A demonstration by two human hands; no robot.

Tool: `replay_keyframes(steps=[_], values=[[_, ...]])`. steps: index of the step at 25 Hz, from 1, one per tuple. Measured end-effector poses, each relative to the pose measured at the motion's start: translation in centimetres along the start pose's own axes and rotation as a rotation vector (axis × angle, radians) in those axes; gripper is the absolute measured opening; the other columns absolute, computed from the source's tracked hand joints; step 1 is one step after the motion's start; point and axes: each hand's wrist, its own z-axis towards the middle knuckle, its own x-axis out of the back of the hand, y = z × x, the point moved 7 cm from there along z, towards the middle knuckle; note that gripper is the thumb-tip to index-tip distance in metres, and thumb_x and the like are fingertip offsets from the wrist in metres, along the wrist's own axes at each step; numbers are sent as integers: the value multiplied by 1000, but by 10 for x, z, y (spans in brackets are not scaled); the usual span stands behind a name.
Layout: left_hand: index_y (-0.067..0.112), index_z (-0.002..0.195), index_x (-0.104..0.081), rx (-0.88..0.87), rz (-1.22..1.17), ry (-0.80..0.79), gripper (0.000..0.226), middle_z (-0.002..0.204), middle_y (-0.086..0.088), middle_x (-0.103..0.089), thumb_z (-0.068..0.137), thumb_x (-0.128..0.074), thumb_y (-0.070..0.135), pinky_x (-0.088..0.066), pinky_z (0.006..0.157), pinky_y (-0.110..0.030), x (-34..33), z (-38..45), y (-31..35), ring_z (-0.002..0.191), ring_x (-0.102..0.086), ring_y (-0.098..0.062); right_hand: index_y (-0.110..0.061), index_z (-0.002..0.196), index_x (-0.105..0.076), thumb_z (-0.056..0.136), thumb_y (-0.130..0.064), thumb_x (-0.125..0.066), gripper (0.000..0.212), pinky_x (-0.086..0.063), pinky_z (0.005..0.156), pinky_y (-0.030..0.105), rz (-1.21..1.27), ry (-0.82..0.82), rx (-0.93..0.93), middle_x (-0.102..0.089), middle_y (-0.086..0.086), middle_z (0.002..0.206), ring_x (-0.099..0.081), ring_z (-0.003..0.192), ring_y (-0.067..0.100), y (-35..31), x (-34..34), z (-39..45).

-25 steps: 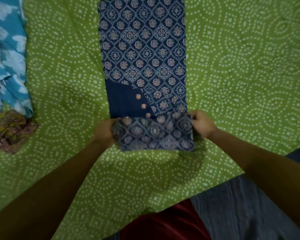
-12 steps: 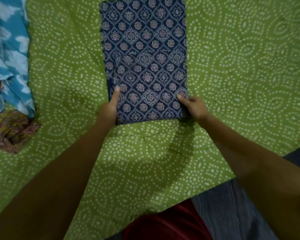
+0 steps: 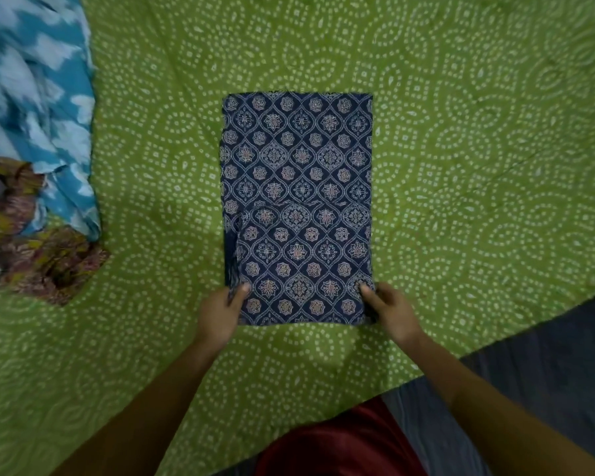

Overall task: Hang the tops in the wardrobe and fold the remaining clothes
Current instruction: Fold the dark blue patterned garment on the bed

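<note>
Folding at the bed's six o'clock edge
Left hand (image 3: 220, 312) and right hand (image 3: 390, 310) pinch the navy printed garment's (image 3: 298, 173) near corners; lift evenly, matching far edge.

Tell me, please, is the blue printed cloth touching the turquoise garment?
No, the blue printed cloth lies apart from the turquoise garment, with green bedsheet between them.

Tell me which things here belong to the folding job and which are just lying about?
In the job:
- navy printed garment, partly folded
- left hand and right hand, each gripping a near corner
- blue-and-white cloth and brown patterned cloth, probably waiting

Lying about:
- green dotted bedsheet
- grey floor
</note>
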Motion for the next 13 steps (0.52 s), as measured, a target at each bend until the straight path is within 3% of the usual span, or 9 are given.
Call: replay_keyframes(steps=[2,3,5,6,7,9,11,13], values=[[6,115,-54,-292,343,197,49,108,-13,-61,91,-47,48,-50,80,-41,26,4,23,96,-58,-28,-20,116,-52,95,-31,-54,24,-54,87,39,-318,123,197,-66,3,109,-63,96,20,-10,17,5],[7,127,-46,-540,543,295,48,124,-15,-54,86,-61,30,-46,91,-47,33,3,46,111,-52,-30,-21,133,-41,92,-22,-57,44,-46,99,43,-629,180,347,-54,6,129,-55,113,21,-24,24,12],[14,145,-31,-1001,912,220,90,152,-12,-28,64,-73,13,-24,112,-56,25,7,81,139,-28,-31,-27,151,-10,83,-10,-57,85,-13,118,49,-1225,124,651,-13,6,156,-20,141,27,-46,20,31],[17,149,-25,-1159,1058,152,101,158,-11,-16,61,-73,14,-13,115,-56,22,18,92,144,-17,-30,-30,152,3,81,-7,-53,93,5,118,48,-1426,75,779,5,3,159,2,145,27,-58,15,40],[18,152,-16,-1235,1193,89,106,159,-12,-6,63,-72,19,-4,116,-56,19,36,99,146,-8,-30,-32,151,11,80,-5,-46,95,18,114,47,-1560,19,873,16,2,159,18,144,25,-67,8,49],[17,152,5,-1199,1466,-8,115,159,-16,9,70,-73,36,4,116,-54,13,73,113,147,2,-31,-35,147,23,82,-4,-34,91,33,105,46,-1728,-96,940,30,-1,154,35,137,20,-83,-4,74],[16,150,15,-1239,1622,-96,123,158,-17,14,69,-70,53,8,117,-50,8,90,111,146,6,-30,-35,146,24,86,-14,-32,85,31,107,46,-1795,-262,1008,31,-3,154,35,138,19,-88,-7,94],[17,149,18,-1250,1544,-234,114,157,-15,18,73,-56,59,10,118,-44,6,95,102,145,12,-27,-35,151,2,86,-23,-42,80,1,119,50,-1636,-396,1007,5,-4,159,8,147,22,-92,-2,105]])
